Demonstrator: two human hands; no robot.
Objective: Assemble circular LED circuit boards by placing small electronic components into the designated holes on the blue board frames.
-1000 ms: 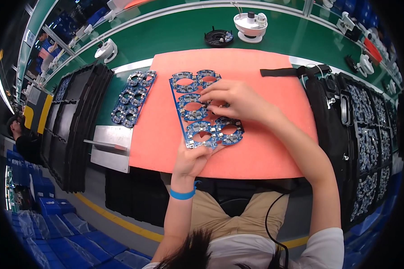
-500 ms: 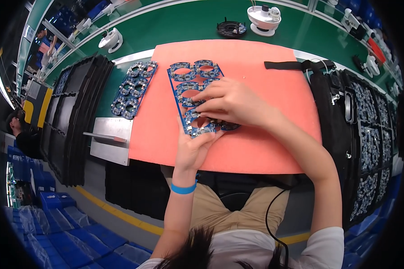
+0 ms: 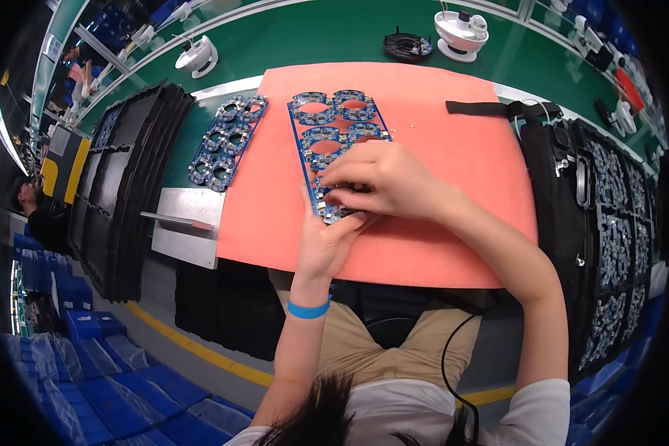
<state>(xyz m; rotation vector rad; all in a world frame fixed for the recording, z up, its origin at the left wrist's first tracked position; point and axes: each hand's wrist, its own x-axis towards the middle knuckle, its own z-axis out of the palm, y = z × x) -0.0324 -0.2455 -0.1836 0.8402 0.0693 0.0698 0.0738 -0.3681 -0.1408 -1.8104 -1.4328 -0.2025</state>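
A blue circuit board panel [image 3: 342, 139], made of paired rings with large round holes, lies tilted over a salmon-pink mat [image 3: 446, 230]. My left hand [image 3: 325, 241] holds it from below at its near end, with the thumb on the edge. Above the same end, my right hand [image 3: 394, 178] has its fingers bent and pinched against the nearest rings. It covers much of that row, and whatever sits between its fingertips is hidden. Two tiny pale bits [image 3: 412, 126] rest on the mat beyond the right hand.
A second ring panel [image 3: 230, 141] lies left of the mat, near a metal plate with a raised bar [image 3: 182, 227]. Black trays [image 3: 119, 193] stand at the left. Board-filled trays [image 3: 613, 238] are at the right, beside a black strap [image 3: 476, 108]. White round devices [image 3: 461, 37] stand behind.
My right hand has shifted from the panel's middle row to its nearest row. One more small bit shows on the mat. The whole view has swung slightly.
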